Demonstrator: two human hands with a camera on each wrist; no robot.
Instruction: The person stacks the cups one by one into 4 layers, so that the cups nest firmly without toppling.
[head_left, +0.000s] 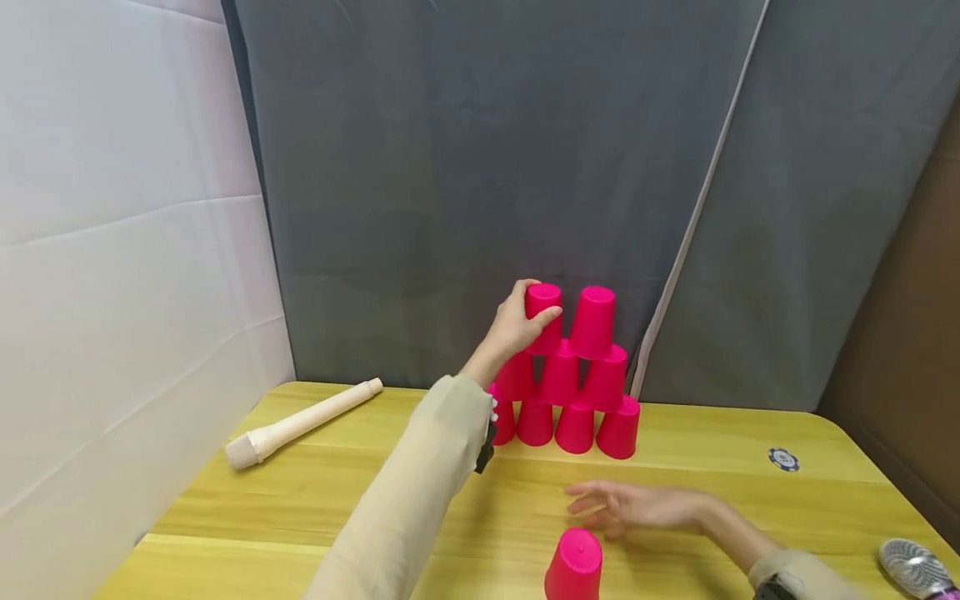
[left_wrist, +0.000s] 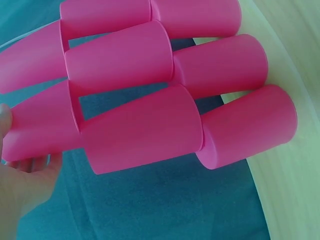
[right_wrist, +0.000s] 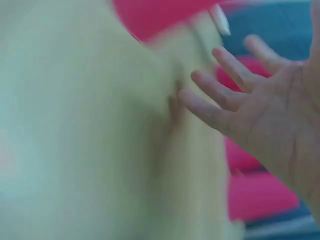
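Note:
A pyramid of upside-down pink cups [head_left: 573, 392] stands at the back of the yellow table [head_left: 315, 500], close to the grey curtain. My left hand [head_left: 517, 321] grips the top-left cup [head_left: 543, 317] of the pyramid; the left wrist view shows that held cup [left_wrist: 40, 127] against my palm beside the other stacked cups [left_wrist: 145, 125]. My right hand [head_left: 630, 507] hovers flat with fingers spread over the table, just behind a single upside-down pink cup [head_left: 575, 565] at the front. In the right wrist view the open fingers [right_wrist: 220, 100] are blurred.
A pale wooden pin [head_left: 300, 422] lies at the back left of the table. A blue-and-white poker chip [head_left: 783, 458] sits at the right. A silvery hairbrush head [head_left: 915, 567] lies at the front right corner. White panels close the left side.

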